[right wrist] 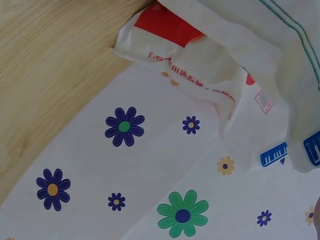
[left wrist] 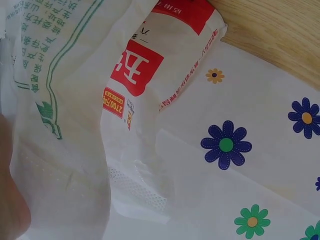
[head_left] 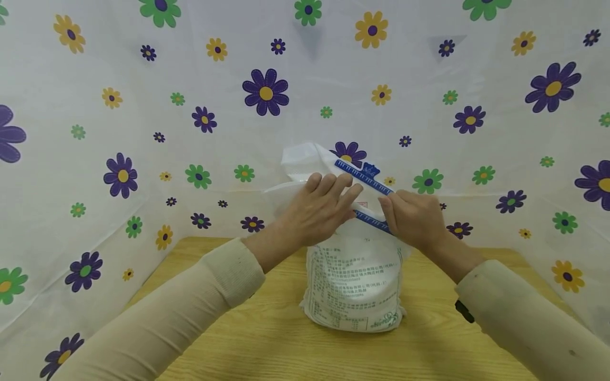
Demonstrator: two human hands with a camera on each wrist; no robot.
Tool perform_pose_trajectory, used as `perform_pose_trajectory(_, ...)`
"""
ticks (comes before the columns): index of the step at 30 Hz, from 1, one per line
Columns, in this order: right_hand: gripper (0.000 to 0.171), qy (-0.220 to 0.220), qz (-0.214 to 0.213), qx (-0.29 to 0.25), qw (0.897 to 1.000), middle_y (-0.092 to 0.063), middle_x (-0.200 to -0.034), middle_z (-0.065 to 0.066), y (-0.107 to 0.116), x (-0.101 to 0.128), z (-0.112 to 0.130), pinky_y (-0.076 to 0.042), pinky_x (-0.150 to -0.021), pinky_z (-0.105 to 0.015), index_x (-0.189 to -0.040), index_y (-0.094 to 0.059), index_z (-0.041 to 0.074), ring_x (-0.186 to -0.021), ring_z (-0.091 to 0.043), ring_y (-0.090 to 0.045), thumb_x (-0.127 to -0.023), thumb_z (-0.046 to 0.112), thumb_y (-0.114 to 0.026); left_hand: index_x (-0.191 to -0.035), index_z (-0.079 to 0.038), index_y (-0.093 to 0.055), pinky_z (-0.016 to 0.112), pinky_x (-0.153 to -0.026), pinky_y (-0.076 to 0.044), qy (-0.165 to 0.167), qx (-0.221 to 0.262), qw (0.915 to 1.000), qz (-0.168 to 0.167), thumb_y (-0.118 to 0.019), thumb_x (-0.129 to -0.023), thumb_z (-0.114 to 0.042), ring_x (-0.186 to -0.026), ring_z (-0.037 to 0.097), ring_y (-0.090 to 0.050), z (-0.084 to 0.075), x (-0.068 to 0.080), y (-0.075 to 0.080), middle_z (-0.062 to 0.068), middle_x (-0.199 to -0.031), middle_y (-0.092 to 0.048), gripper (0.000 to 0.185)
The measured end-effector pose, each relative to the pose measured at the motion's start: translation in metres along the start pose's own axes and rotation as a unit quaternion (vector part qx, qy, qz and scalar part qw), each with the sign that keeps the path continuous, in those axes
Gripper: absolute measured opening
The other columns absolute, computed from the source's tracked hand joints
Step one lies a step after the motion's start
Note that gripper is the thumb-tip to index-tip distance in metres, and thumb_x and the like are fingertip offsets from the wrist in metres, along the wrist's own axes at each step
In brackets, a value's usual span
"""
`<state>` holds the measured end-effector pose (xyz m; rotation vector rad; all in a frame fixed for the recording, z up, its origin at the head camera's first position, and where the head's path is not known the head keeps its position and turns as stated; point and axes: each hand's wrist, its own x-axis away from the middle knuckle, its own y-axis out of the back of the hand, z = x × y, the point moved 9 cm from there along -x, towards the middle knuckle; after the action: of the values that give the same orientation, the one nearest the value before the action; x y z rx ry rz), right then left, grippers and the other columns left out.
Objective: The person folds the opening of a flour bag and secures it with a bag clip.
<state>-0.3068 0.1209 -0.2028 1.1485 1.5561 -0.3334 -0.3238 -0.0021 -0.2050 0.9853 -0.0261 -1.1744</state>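
Observation:
A white flour bag (head_left: 355, 286) with green print stands upright on the table, its top loose and spread. Red lettering marks the bag's far side (left wrist: 137, 67), seen in the left wrist view. My left hand (head_left: 316, 211) holds the top from the left, fingers bent over the rim; its thumb is mostly hidden. On the right, my right hand (head_left: 414, 217) grips the rim, where two blue printed strips (head_left: 364, 177) run in under the fingers. In the right wrist view the bag's rim (right wrist: 274, 154) shows a blue strip too. What lies inside is hidden.
The bag stands on a light wood table (head_left: 248, 338). A white flower-patterned sheet (head_left: 190, 159) rises behind the table and along both sides. A dark item (head_left: 464, 311) shows at the right sleeve's cuff.

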Motion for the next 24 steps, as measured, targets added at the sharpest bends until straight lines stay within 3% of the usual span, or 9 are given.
perform_pose_trajectory(9,0.06,-0.03,0.005,-0.014,0.999,-0.036,-0.046,-0.004,-0.011,-0.021,0.008,-0.021,-0.038,-0.022,-0.06,-0.042,0.007,-0.037,-0.012,-0.028,-0.11,0.035,-0.024,-0.13,-0.009,-0.039,0.036,-0.087,-0.031,-0.002,0.021,0.999,-0.04,-0.036,-0.105,-0.046,-0.101,0.024,-0.039,-0.003,0.0,0.006,0.006,-0.117,-0.044,0.045)
perform_pose_trajectory(14,0.061,-0.094,0.052,-0.01,0.994,-0.039,-0.048,-0.006,-0.02,-0.019,-0.004,-0.024,-0.039,-0.023,-0.061,-0.044,0.006,-0.037,-0.014,-0.033,-0.11,0.036,-0.023,-0.134,-0.009,-0.041,0.039,-0.095,-0.031,0.007,0.032,0.9991,-0.029,-0.038,-0.105,-0.046,-0.111,0.027,-0.039,0.0,-0.001,0.003,0.009,-0.127,-0.045,0.047)
perform_pose_trajectory(17,0.056,-0.161,0.113,-0.012,0.98,-0.045,-0.052,-0.007,-0.029,-0.013,-0.017,-0.032,-0.039,-0.024,-0.069,-0.05,0.004,-0.039,-0.016,-0.042,-0.109,0.037,-0.03,-0.139,-0.009,-0.041,0.044,-0.108,-0.026,0.022,0.044,0.9987,-0.006,-0.039,-0.104,-0.049,-0.127,0.03,-0.035,0.004,0.0,-0.004,0.013,-0.141,-0.042,0.052)
perform_pose_trajectory(20,0.046,-0.221,0.184,-0.013,0.958,-0.052,-0.059,-0.008,-0.04,-0.004,-0.029,-0.041,-0.042,-0.026,-0.083,-0.056,0.002,-0.046,-0.018,-0.052,-0.107,0.038,-0.041,-0.145,-0.009,-0.041,0.05,-0.118,-0.018,0.043,0.056,0.9973,0.023,-0.038,-0.104,-0.051,-0.143,0.035,-0.028,0.009,0.005,-0.013,0.016,-0.153,-0.038,0.059)
perform_pose_trajectory(24,0.04,-0.262,0.261,-0.015,0.929,-0.058,-0.068,-0.01,-0.052,0.011,-0.037,-0.047,-0.047,-0.028,-0.098,-0.059,0.001,-0.054,-0.02,-0.058,-0.105,0.038,-0.047,-0.149,-0.008,-0.041,0.053,-0.122,-0.012,0.06,0.069,0.9947,0.047,-0.035,-0.104,-0.053,-0.15,0.034,-0.024,0.017,0.011,-0.024,0.014,-0.158,-0.038,0.064)
